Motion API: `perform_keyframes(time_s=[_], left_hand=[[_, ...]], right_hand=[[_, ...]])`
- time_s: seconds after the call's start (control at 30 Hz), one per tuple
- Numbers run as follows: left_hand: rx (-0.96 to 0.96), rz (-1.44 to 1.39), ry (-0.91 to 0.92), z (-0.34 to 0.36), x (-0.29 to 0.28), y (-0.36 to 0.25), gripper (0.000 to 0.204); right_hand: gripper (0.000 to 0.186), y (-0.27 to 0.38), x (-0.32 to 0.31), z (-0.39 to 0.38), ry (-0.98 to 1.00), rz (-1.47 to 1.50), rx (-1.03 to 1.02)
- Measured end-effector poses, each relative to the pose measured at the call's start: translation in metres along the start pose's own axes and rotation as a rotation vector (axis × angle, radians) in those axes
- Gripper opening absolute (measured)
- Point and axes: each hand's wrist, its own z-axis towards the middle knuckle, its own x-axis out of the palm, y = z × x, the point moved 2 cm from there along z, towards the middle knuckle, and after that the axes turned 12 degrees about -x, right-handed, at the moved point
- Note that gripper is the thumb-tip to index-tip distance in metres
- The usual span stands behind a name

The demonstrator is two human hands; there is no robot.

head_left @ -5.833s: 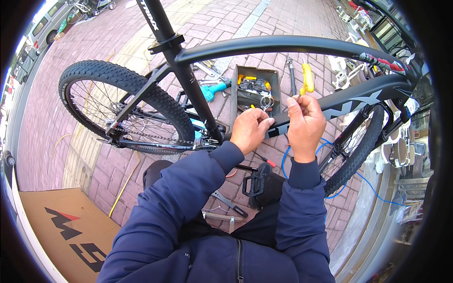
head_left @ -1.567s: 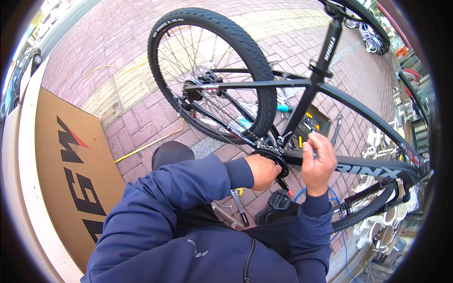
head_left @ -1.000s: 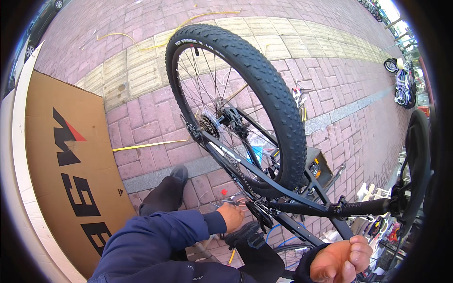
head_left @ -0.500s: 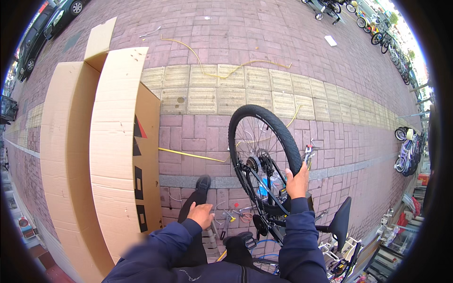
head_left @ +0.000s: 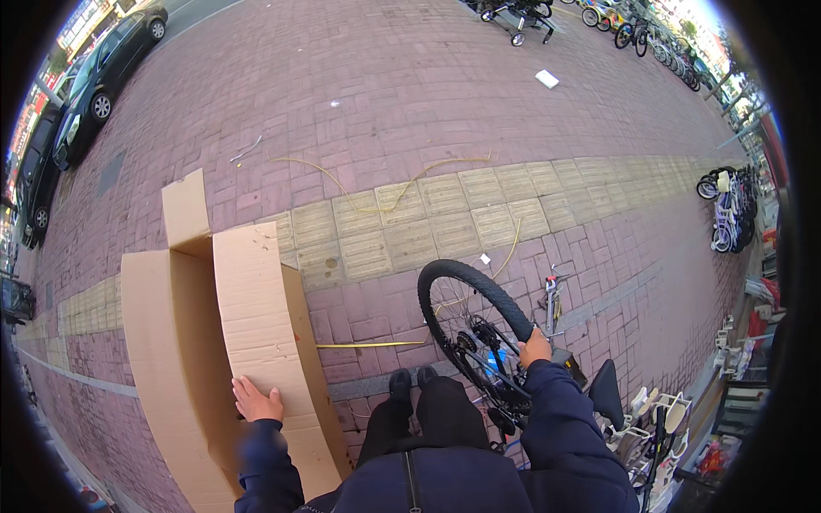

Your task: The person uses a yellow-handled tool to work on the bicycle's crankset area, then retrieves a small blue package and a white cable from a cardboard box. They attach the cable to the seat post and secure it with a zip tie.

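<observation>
On the brown cardboard box (head_left: 256,308) at my left, my left hand (head_left: 256,398) lies flat on a flap with its fingers spread. The box stands open at the top, and its inside is dark. My right hand (head_left: 534,347) is wrapped round the black tyre of a bicycle wheel (head_left: 479,272). That wheel is the raised end of a black bicycle (head_left: 505,393), with sprockets and derailleur at the hub. Its black saddle (head_left: 606,393) shows right of my right forearm. My arm and body hide much of the frame.
Hand tools (head_left: 552,299) lie on the paving beyond the wheel. Yellow strapping (head_left: 376,344) runs between box and wheel, and more lies farther off. Parked cars (head_left: 94,94) stand at the far left. Several bicycles (head_left: 731,205) and shelves of goods line the right side.
My left hand has moved left from above my leg onto the box flap. My view has shifted, and my feet now stand together. My right hand keeps hold of the tyre.
</observation>
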Motion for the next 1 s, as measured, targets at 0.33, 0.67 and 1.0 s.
perform_keyframes(time_s=[0.33,0.67,1.0], left_hand=[[0.856,-0.219,0.328,0.014,0.020,-0.153,0.064],[0.388,0.067,0.843,0.158,0.014,-0.290,0.053],[1.037,0.724,0.709,0.261,-0.035,-0.524,0.037]], right_hand=[[0.048,0.004,-0.001,-0.003,0.028,0.137,0.048],[0.075,0.030,-0.015,0.018,0.263,0.389,0.528],[0.076,0.100,-0.040,0.075,0.056,0.580,1.512]])
